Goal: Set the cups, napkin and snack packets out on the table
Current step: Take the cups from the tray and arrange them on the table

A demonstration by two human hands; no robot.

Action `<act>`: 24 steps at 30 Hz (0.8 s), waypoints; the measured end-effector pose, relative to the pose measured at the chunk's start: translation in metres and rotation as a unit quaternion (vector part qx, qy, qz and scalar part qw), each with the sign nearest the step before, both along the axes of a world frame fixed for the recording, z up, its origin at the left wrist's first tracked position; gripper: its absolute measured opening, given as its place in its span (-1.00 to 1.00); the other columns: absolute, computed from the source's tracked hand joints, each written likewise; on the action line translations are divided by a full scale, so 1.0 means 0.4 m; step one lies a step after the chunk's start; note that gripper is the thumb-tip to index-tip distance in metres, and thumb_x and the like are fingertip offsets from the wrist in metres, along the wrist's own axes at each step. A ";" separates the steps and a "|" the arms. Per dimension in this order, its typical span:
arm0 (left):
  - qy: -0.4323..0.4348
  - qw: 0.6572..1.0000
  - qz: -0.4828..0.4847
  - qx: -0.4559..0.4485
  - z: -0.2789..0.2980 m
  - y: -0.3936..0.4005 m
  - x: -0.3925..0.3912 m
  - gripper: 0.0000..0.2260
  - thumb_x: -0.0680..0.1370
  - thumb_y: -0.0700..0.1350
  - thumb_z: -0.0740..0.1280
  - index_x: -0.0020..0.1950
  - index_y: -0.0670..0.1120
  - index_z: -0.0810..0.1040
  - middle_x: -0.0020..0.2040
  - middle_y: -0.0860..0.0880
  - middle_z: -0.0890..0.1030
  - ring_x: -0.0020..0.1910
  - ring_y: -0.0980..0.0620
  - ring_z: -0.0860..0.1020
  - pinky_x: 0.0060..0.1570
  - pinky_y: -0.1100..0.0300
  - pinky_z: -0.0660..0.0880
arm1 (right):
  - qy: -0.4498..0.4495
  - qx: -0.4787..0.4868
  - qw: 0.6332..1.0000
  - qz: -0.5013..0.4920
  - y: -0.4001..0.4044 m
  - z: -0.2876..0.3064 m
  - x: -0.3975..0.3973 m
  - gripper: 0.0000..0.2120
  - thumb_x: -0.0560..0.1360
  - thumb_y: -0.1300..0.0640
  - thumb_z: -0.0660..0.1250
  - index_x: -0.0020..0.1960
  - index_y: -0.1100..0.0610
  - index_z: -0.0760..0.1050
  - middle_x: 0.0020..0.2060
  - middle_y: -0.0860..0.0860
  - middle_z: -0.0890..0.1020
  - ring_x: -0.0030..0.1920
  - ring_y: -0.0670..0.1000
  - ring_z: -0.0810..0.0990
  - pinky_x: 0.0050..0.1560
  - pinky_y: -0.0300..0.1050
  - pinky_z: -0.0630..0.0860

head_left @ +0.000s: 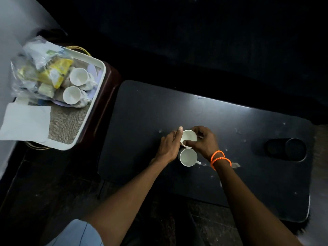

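Two white cups stand upright on the dark table [230,132]. My right hand [204,141], with orange bead bands at the wrist, grips the far cup [190,136] by its rim and side. My left hand [170,144] rests flat against that cup's left side, fingers straight. The near cup [188,157] stands free just below, handle pointing right. On the white tray [99,96] at left are two more white cups [79,76] [71,95], a bag of snack packets [42,73] and a white napkin [24,123].
The tray sits on a dark red stool [108,96] left of the table. A woven mat [67,125] lines the tray. A black cup-holder recess [285,150] is at the table's right end. Dark floor lies around.
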State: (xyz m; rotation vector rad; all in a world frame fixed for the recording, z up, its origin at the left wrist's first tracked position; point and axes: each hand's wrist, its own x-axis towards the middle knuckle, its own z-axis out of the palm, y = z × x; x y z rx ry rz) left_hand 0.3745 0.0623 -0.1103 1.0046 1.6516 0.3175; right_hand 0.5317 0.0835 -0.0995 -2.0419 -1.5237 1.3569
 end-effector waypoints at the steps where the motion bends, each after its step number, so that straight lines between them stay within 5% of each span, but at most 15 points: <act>1: -0.004 1.000 0.001 -0.003 -0.001 0.000 -0.002 -0.40 0.68 0.33 -0.05 0.34 -0.03 0.57 0.40 -0.14 0.57 0.42 -0.23 0.43 0.37 -0.02 0.28 | -0.006 -0.001 1.000 0.001 0.003 0.000 -0.002 -0.55 0.26 0.12 0.67 0.08 0.14 0.61 -0.07 -0.04 0.65 -0.05 0.05 0.65 0.01 -0.03 0.63; 7: -0.020 0.999 0.024 -0.041 0.008 0.009 -0.064 -0.26 0.62 0.43 -0.12 0.44 -0.04 0.53 0.43 -0.16 0.56 0.46 -0.18 0.46 0.52 -0.13 0.29 | -0.045 0.025 0.998 -0.031 0.033 0.016 -0.051 -0.63 0.46 -0.06 0.52 0.17 0.12 0.61 0.07 0.06 0.67 0.03 0.05 0.62 0.03 -0.09 0.54; 12: -0.016 0.991 0.133 -0.014 0.036 0.015 -0.205 0.01 0.40 0.64 -0.16 0.35 -0.09 0.59 0.33 -0.17 0.63 0.34 -0.16 0.57 0.42 -0.20 0.44 | -0.051 0.079 0.995 -0.023 0.085 0.045 -0.168 -0.59 0.50 -0.05 0.48 0.23 0.17 0.60 0.15 0.12 0.64 0.14 0.08 0.62 0.08 -0.19 0.44; 19: 0.009 0.941 0.309 0.139 0.085 0.076 -0.465 -0.30 0.59 0.41 0.06 0.12 -0.13 0.70 -0.05 -0.08 0.74 -0.06 -0.01 0.73 0.05 -0.12 0.68 | -0.016 0.122 0.987 0.101 0.177 0.076 -0.464 -0.61 0.46 -0.03 0.52 0.15 0.22 0.64 0.08 0.15 0.67 0.11 0.15 0.64 0.18 0.00 0.55; 21: 0.066 0.920 0.328 0.204 0.112 0.102 -0.542 -0.42 0.64 0.32 0.09 0.01 -0.10 0.70 -0.15 -0.04 0.73 -0.20 0.03 0.71 -0.09 -0.07 0.68 | -0.008 0.139 0.981 0.137 0.194 0.083 -0.565 -0.61 0.44 -0.02 0.53 0.13 0.22 0.64 0.06 0.16 0.67 0.11 0.17 0.64 0.16 -0.03 0.51; 24: 0.206 0.883 0.329 0.264 0.136 0.131 -0.658 -0.44 0.69 0.24 0.09 -0.02 -0.18 0.66 -0.10 -0.13 0.69 -0.10 -0.09 0.64 -0.05 0.00 0.54 | 0.013 0.162 0.968 0.193 0.213 0.095 -0.707 -0.63 0.44 0.02 0.53 0.16 0.19 0.62 0.06 0.15 0.65 0.15 0.19 0.60 0.17 -0.04 0.47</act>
